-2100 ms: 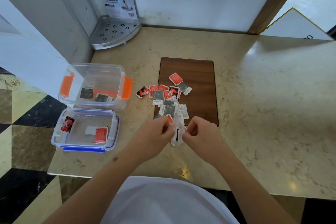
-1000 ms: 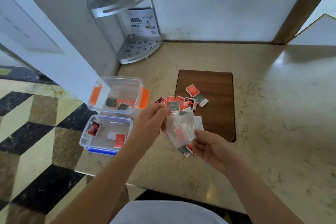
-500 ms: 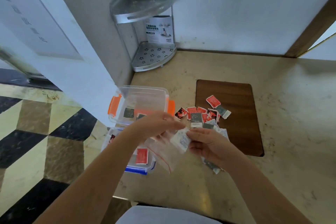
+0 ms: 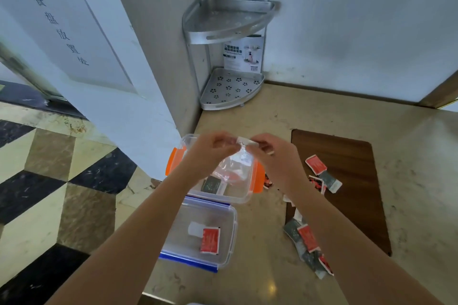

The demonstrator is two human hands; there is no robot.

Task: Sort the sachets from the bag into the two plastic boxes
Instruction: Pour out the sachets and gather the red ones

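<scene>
My left hand [image 4: 210, 150] and my right hand [image 4: 273, 156] both pinch the top of a clear plastic bag [image 4: 239, 163], which hangs over the orange-clipped box [image 4: 257, 178]. A dark grey sachet [image 4: 212, 184] lies in that box. Nearer to me stands the blue-clipped box [image 4: 229, 238] with a red sachet [image 4: 210, 240] in it. Several loose red and grey sachets [image 4: 307, 242] lie on the counter to the right, partly under my right forearm. More sachets [image 4: 319, 173] lie on the brown board [image 4: 352, 168].
A metal corner shelf [image 4: 230, 89] stands against the wall at the back left of the marble counter [image 4: 409, 168]. The counter's left edge runs just beside the two boxes, with tiled floor [image 4: 62, 181] below. A white pillar rises on the left.
Both hands have carried the clear bag left and away from me, from above the loose sachets to over the orange-clipped box. The camera has turned left.
</scene>
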